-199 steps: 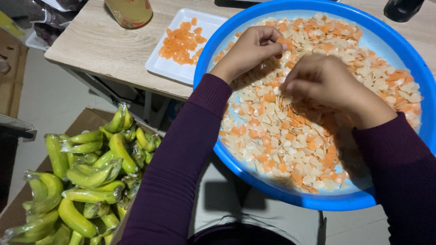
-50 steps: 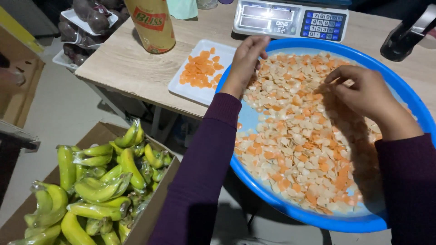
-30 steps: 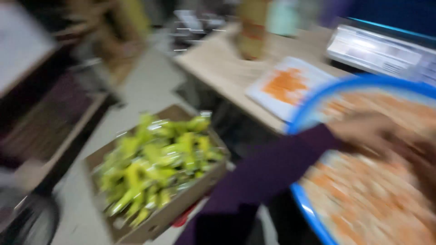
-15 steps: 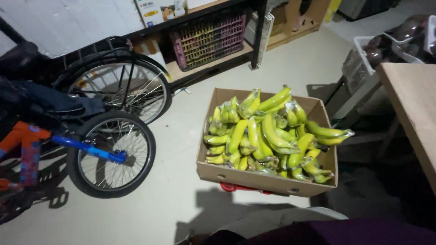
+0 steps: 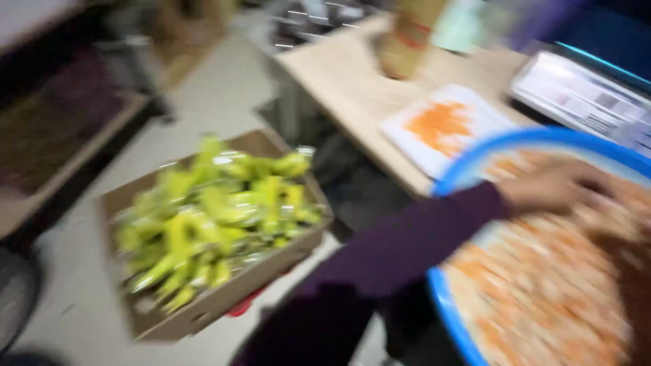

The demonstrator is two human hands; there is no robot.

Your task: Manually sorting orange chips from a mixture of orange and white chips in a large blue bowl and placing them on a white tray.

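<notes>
Half a second ago my view showed the floor, two bicycle wheels and the box of bananas; now it has swung back to the table, and everything is blurred by the motion. The blue basin (image 5: 451, 177) has come back into sight, and my left hand (image 5: 553, 186) is again over it. I count one basin, one white tray (image 5: 413, 139) with orange pieces, one scale (image 5: 576, 95), one yellowish bottle (image 5: 405, 41) and one cardboard box (image 5: 203, 312) of green-yellow bananas (image 5: 210, 220).

My left hand rests on the pale and orange pieces (image 5: 542, 291) at the far edge of the basin; whether its fingers are spread or pinching I cannot tell. The pieces lie under this hand and nearer to me. At the right border there is a dark blur, maybe my right hand, too unclear to say.
</notes>
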